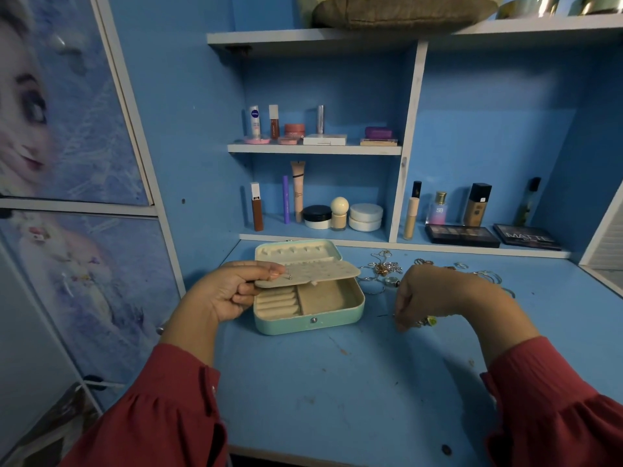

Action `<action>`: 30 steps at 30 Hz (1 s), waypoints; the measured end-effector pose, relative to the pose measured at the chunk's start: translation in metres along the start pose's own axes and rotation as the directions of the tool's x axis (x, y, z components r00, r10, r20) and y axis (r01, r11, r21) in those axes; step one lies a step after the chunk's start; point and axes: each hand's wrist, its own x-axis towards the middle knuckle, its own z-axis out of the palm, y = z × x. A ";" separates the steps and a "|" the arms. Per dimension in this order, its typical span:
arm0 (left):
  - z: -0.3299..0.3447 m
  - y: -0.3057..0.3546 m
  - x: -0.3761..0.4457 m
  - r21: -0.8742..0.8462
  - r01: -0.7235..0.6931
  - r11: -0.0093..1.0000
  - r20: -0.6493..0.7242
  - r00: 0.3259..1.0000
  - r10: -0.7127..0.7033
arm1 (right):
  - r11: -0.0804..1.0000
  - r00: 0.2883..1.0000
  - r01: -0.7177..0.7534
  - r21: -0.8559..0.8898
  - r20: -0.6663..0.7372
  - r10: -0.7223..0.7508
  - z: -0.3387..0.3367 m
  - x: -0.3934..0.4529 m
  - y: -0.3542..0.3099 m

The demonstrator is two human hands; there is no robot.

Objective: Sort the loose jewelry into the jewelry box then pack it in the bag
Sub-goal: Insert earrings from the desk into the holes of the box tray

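A mint-green jewelry box [308, 323] lies open on the blue desk, its lid leaning back. My left hand [232, 291] pinches the left end of the cream earring panel [323, 272], holding it level above the box's ring rolls and open compartment. A small earring sits in the panel by my thumb. My right hand [428, 294] is curled down on the desk right of the box, its fingertips closed around small jewelry pieces [426, 321], one yellow-green. Loose chains, rings and bangles [384, 267] lie behind it.
Cosmetics [317, 215] line the shelves behind the box. Two dark eyeshadow palettes [462, 234] lie on the low ledge at the back right. A brown cushion-like thing [401, 11] rests on the top shelf. A cupboard door with a cartoon print stands on the left.
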 end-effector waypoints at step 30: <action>-0.002 -0.002 0.002 0.062 -0.024 0.998 0.008 1.000 0.024 | 0.841 0.884 0.251 0.479 -0.467 0.002 0.018 0.069 -0.097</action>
